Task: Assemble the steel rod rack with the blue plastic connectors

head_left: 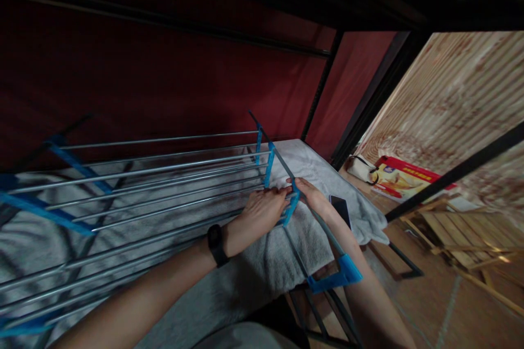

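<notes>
A folding drying rack (172,169) with metal rods and blue plastic brackets stretches across the view, over a grey towel-like cover. My left hand (266,208), with a black band at its wrist, has its fingers closed around the rod ends beside a blue bracket (292,207). On the other side of that bracket, my right hand (311,196) grips the rack's grey side bar, thumb and fingers close to those of the left. The undersides of both hands are hidden. Below the right forearm hangs another blue bracket (333,278).
A dark phone (340,208) lies on the grey cover (305,158) near my right forearm. Black metal posts (372,98) and a dark red wall surround the rack. Rightward are a red and yellow box (403,180), a white pouch (361,168) and a folded wooden piece (470,234).
</notes>
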`<state>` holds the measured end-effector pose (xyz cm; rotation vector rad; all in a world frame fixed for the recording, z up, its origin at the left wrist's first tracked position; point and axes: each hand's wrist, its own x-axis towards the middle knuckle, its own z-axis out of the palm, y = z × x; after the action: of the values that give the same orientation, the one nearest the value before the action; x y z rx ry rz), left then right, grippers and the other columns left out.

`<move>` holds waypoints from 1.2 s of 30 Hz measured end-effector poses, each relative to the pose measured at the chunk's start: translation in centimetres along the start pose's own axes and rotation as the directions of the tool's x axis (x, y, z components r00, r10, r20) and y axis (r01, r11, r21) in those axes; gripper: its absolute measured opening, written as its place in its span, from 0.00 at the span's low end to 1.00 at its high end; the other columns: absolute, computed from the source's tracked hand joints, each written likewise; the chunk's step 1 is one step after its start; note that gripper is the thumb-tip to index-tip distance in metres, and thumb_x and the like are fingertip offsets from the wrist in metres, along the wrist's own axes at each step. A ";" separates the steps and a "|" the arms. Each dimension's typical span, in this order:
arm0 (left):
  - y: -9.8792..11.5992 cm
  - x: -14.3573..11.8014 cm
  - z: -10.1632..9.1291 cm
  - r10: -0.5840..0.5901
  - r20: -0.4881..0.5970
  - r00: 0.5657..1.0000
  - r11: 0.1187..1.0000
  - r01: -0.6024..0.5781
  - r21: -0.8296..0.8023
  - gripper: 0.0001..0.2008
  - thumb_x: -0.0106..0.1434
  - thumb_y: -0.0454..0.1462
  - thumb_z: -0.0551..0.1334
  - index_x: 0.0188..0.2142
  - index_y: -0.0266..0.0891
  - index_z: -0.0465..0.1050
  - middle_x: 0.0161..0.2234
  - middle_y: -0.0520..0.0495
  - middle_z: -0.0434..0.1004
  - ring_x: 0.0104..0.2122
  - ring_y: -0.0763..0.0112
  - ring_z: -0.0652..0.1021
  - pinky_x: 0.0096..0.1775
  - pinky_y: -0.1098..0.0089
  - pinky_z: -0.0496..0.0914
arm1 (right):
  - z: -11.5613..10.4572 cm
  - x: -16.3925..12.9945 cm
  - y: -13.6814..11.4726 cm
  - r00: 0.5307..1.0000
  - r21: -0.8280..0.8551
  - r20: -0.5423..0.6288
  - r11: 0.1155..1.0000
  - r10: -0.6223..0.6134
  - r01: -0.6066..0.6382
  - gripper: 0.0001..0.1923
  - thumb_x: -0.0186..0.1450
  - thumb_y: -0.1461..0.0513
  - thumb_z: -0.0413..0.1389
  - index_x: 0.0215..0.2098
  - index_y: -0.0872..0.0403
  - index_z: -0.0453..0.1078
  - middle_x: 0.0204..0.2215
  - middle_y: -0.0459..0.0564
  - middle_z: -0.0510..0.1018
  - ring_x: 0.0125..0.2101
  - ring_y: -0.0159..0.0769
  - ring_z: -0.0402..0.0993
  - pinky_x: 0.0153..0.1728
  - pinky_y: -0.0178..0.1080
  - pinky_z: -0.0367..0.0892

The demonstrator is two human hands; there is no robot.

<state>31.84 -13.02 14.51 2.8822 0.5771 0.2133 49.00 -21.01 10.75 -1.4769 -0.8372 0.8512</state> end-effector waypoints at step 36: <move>-0.9 -1.3 0.5 -0.001 -0.016 1.000 0.991 0.003 0.133 0.19 0.75 0.44 0.48 0.52 0.37 0.72 0.40 0.39 0.83 0.40 0.55 0.83 0.38 0.63 0.72 | 0.5 -0.3 -0.9 0.996 0.020 0.014 0.996 0.084 -0.085 0.20 0.62 0.44 0.58 0.41 0.49 0.74 0.32 0.46 0.80 0.36 0.40 0.76 0.45 0.42 0.68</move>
<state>30.44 -12.74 13.69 3.0108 0.6192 0.2052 48.40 -20.93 11.59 -1.4983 -0.7780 0.9311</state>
